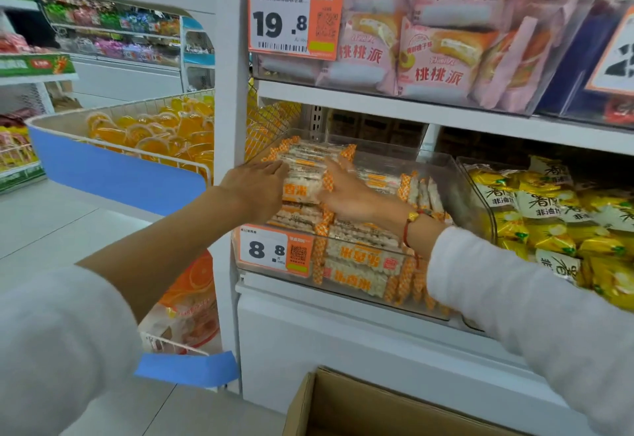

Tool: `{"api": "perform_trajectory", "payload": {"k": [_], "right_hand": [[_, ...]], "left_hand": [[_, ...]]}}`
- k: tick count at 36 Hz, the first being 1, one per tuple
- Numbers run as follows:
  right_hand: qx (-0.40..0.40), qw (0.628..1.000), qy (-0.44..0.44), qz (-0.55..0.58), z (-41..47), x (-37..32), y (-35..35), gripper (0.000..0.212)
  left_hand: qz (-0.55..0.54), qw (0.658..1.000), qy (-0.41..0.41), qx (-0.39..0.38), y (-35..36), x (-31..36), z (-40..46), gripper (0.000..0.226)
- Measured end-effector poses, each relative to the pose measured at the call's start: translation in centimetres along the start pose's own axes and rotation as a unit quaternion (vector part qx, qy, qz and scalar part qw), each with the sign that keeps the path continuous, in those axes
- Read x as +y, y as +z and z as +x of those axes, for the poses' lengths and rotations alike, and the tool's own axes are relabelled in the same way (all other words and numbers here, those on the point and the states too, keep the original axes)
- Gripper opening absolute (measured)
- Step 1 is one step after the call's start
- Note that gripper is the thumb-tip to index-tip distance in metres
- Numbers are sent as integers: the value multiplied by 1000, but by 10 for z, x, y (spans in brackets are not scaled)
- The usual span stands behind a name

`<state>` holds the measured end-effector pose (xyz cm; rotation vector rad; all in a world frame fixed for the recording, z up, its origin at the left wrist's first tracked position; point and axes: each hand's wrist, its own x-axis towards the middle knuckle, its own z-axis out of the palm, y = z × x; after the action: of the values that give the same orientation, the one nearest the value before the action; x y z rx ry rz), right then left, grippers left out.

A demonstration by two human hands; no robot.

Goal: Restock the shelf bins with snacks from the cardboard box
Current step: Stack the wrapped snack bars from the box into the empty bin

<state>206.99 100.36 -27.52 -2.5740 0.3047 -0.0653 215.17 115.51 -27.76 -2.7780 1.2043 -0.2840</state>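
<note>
Head view: both hands reach into a clear plastic shelf bin [442, 164] on the middle shelf. Between them they hold a stack of orange-and-white snack packs [303, 180], raised above the packs already lying in the bin. The left hand [255, 185] presses flat against the stack's left side, its grip released, fingers straight and pointing toward the back of the shelf. The right hand [346, 192] is on the stack's right side with fingers spread along the wrappers; whether they curl under the stack is hard to tell, as the packs hide the tips. A red cord bracelet with a gold bead [410, 226] sits on the right wrist, and both arms wear pale sleeves.

On the bin's front wall hangs an orange price tag [274, 252] reading 8.8. Just to the right, a second bin holds yellow snack bags [549, 216]. On the shelf above lie pink cake packs [439, 58] beside a 19.8 tag [295, 20]. Left of the shelf post, a wire basket [113, 147] carries orange jelly cups [161, 130]. The cardboard box [343, 408] stands open on the floor below the shelf, at the lower edge of the view.
</note>
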Motion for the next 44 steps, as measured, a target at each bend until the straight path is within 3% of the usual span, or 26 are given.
{"api": "perform_trajectory", "payload": {"k": [5,10,16,26,32,37,44], "right_hand": [[-14,993,-42,-109,-10,8,13,55],[-8,992,-16,-124,-4,-4,10,58],[51,991,-41,-114,-30,1,-2,74],[64,991,-92,-78,-125,33,-7,66],[40,990,-96,-96,-159,33,4,48],[-7,997,-81,-12,-191,40,13,25],[-153,985,4,-74,-242,104,53,24]], "left_hand": [[32,999,-14,-15,1,1,-2,62],[7,999,-40,-30,-5,7,2,60],[-64,994,-59,71,-18,18,-21,54],[-106,981,-66,149,-21,33,-92,49],[-152,978,-85,113,-31,44,-123,37],[-214,972,-21,93,-25,72,-146,23],[-125,985,100,-67,19,147,-163,28]]}}
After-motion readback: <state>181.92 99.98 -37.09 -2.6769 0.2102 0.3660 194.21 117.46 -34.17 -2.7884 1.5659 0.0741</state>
